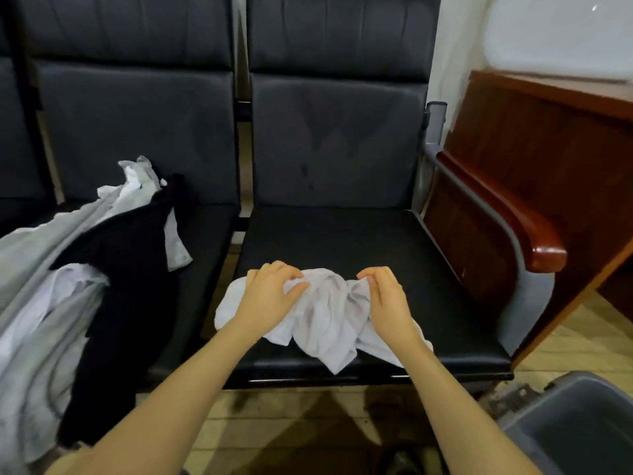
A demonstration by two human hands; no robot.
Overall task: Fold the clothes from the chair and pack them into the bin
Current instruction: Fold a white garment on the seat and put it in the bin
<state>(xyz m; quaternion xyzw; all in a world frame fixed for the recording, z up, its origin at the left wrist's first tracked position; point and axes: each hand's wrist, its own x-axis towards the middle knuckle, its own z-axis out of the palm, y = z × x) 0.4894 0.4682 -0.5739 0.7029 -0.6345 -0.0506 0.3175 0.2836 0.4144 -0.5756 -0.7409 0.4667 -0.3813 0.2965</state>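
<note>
My left hand (pixel 270 296) & right hand (pixel 385 299) each pinch the crumpled white garment (pixel 325 320) at the seat's (pixel 394 241) front edge; hands apart. Clothes pile (pixel 85 269) on left seat; bin (pixel 579 426) on the floor, bottom right.

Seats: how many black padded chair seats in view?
3. One under the white garment both hands work on; one to its left carrying the clothes pile; a sliver of a third at the far left edge. More may lie out of frame.
</note>
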